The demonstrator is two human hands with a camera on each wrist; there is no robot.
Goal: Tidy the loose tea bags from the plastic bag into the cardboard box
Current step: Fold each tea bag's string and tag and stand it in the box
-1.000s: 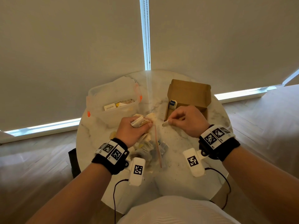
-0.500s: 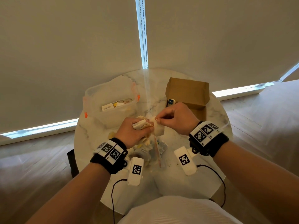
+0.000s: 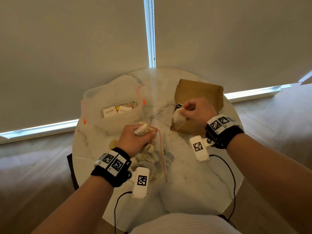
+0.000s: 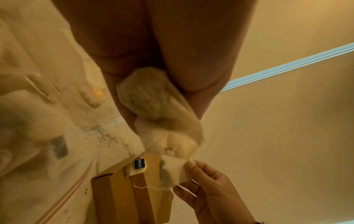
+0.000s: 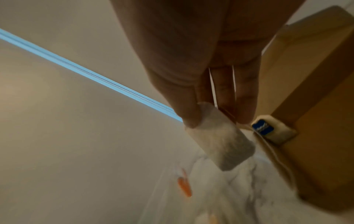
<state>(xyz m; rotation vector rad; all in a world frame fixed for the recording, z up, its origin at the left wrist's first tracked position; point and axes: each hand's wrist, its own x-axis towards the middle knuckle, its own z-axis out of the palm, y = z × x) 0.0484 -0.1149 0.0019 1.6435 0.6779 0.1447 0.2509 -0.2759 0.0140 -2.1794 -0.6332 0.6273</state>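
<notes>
The right grip pinches one tea bag by its top so it hangs over the front edge of the open box, while the left grip is closed tight on a bunch of bags above the plastic bag on the desk.

The left hand is a fist, knuckles up, fingers curled round a bunch of tea bags. Farther right, the right hand pinches one tea bag between thumb and forefinger.
</notes>
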